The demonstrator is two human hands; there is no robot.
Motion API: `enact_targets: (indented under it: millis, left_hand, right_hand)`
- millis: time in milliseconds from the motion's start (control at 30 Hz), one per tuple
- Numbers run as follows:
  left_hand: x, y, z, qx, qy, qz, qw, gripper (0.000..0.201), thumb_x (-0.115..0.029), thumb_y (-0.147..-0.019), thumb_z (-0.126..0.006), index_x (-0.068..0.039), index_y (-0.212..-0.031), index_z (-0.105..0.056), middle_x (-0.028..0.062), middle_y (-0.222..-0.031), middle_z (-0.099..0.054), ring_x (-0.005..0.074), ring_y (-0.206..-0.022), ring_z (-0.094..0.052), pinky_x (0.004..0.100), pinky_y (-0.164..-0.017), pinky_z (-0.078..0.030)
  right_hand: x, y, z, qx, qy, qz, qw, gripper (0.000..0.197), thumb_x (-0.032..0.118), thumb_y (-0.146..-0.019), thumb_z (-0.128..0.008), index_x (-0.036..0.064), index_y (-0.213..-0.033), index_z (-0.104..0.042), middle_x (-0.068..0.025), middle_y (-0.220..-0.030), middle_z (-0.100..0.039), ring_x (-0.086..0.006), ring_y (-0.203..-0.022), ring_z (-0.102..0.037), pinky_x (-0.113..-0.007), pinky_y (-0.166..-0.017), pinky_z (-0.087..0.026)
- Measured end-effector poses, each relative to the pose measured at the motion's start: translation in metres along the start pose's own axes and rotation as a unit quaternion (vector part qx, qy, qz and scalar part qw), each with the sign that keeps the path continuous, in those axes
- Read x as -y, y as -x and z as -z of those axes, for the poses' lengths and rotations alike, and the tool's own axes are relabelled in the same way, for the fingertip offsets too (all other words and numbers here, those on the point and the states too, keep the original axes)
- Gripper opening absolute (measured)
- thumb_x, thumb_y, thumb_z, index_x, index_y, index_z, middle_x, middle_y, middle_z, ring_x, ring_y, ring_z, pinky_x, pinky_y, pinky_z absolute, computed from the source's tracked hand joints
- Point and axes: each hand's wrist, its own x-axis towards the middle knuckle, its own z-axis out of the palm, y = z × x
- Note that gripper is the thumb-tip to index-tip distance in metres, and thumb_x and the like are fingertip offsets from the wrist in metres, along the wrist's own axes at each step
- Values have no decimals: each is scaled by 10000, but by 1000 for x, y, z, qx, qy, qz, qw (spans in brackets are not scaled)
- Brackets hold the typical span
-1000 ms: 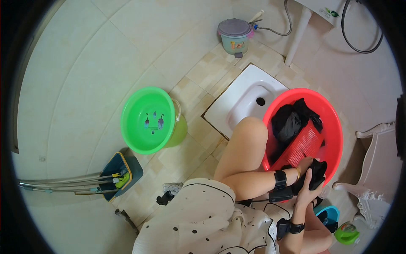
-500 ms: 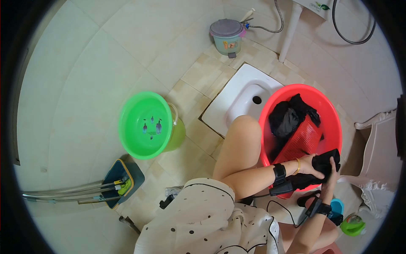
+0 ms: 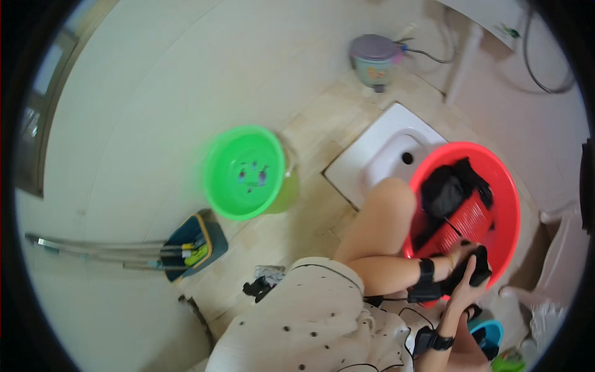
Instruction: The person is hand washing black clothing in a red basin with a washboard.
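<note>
A bunched black cloth (image 3: 478,268) is gripped between both my hands over the near edge of a red basin (image 3: 509,204). My left hand (image 3: 457,257), with a gold bracelet at the wrist, closes on its left side. My right hand (image 3: 466,286) wraps it from the near side, fingers pointing up. Some of the cloth hangs dark beneath my hands. Inside the basin, a red ridged washboard (image 3: 462,224) leans at a slant just beyond my left hand. More wet-looking black clothing (image 3: 447,191) lies heaped behind the board.
A white squat toilet (image 3: 379,162) adjoins the basin. Leftward stand a green bucket (image 3: 238,192) and a dark mop bucket (image 3: 214,248) with mop handles. A lidded pedal bin (image 3: 374,62) is at the back. A blue container (image 3: 494,332) sits near my right arm.
The view has turned, so the surroundings sit farther right. Relative to the basin, my hands have come left toward the washboard with the black cloth, which looks more tightly bunched.
</note>
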Motion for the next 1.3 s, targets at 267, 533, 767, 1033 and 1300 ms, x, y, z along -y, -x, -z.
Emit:
enact_targets:
  millis: [267,533,767,1033,1300]
  left_hand:
    - [-1,1,-9,-45,-215,73,973,374,-343,-923,-463,-15,-1005,-623,218,-925,-634,328,-918,-632,421,-724,-469]
    - [-88,50,6,-128,-124,69,982,492,-328,-881,-514,31,-1216,-484,268,-1091,-597,391,-1049,-585,400,-906,-450]
    - [-117,86,23,-201,-87,44,975,513,-334,-870,-531,43,-1213,-473,269,-1076,-602,389,-1036,-590,396,-900,-455]
    - [-116,89,35,-282,-73,31,956,539,-341,-857,-551,57,-1209,-462,271,-1058,-607,386,-1022,-597,391,-893,-460]
    - [-78,64,19,-312,-79,33,946,566,-347,-844,-571,71,-1205,-451,273,-1041,-612,383,-1008,-604,386,-886,-466]
  right_hand:
    - [-119,-74,17,85,-9,-65,994,376,265,-873,-642,-26,-1107,-594,-132,-1045,-641,-237,-915,-602,-317,-828,-464]
    - [-89,-45,34,278,-31,-45,959,749,214,-809,-725,0,-1403,-323,-148,-1361,-433,-225,-1190,-464,-326,-1009,-370]
    - [-152,-109,77,209,9,-88,974,406,130,-790,-724,-27,-1132,-571,-100,-1087,-613,-198,-970,-581,-318,-876,-456]
    - [-68,-13,9,73,159,1,985,367,105,-780,-712,-15,-1091,-560,-124,-1003,-636,-205,-899,-591,-322,-838,-450]
    - [3,0,16,2,-34,-60,998,361,106,-803,-713,-68,-1093,-587,-145,-1071,-635,-213,-921,-611,-340,-831,-494]
